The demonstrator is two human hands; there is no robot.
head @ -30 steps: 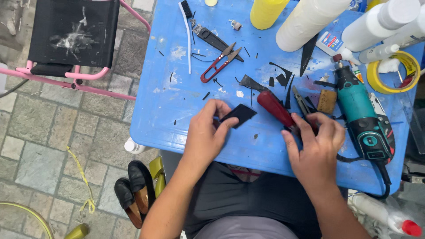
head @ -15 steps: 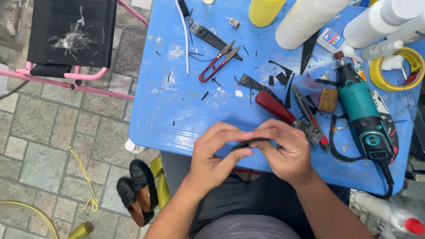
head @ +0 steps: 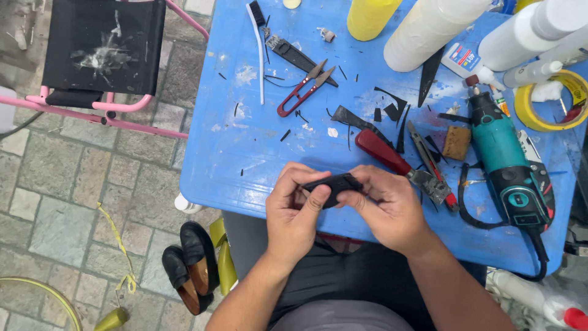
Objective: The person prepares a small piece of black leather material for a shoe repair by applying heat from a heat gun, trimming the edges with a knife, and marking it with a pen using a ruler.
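Head view, small black piece pinched between fingers of left hand and right hand, above blue table

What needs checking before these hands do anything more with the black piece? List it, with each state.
1. Both hands on the piece: ok. The left hand and right hand pinch the small black piece between them.
2. Piece held above the blue table, near its front edge: ok.
3. Red-handled pliers close by: ok, lying just right of the right hand.
4. Red snips untouched: ok, lying further back on the table.
5. Green power tool apart from the hands: ok, lying at the right; whether it is switched on, cannot tell.
6. Table free of scraps: not ok, black offcuts are scattered about.
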